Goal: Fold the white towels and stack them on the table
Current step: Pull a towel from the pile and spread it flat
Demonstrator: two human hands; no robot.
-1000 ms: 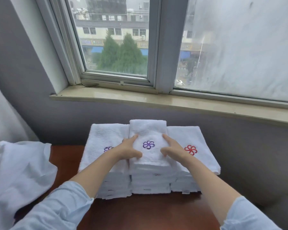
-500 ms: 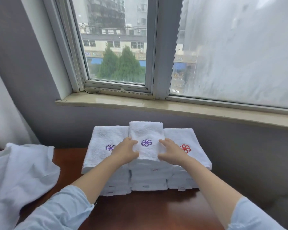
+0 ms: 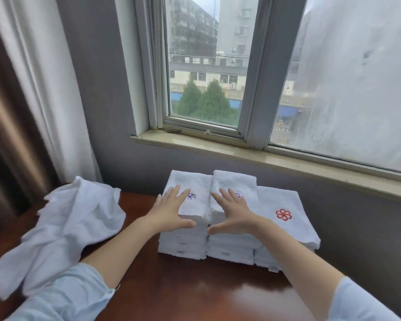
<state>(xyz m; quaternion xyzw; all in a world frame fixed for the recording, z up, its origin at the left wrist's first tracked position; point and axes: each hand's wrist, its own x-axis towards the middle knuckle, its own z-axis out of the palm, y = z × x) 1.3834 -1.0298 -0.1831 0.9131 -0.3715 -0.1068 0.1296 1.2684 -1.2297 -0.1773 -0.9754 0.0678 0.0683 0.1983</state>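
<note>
Head view: folded towel stacks [image 3: 285, 228] sat side by side on the table [image 3: 195, 293]; an unfolded towel [image 3: 79, 218] lay at its left end. Towels were likely soft, light and limp, best pinched at corners. Left hand [image 3: 169, 213] and right hand [image 3: 234, 213] were spread flat over the left and middle stacks, gripping nothing; contact unclear.

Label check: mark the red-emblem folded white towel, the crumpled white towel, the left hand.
red-emblem folded white towel [image 3: 299, 220]: head view, top face right of emblem.
crumpled white towel [image 3: 74, 228]: head view, cloth's middle.
left hand [image 3: 169, 209]: head view, back of hand.
</note>
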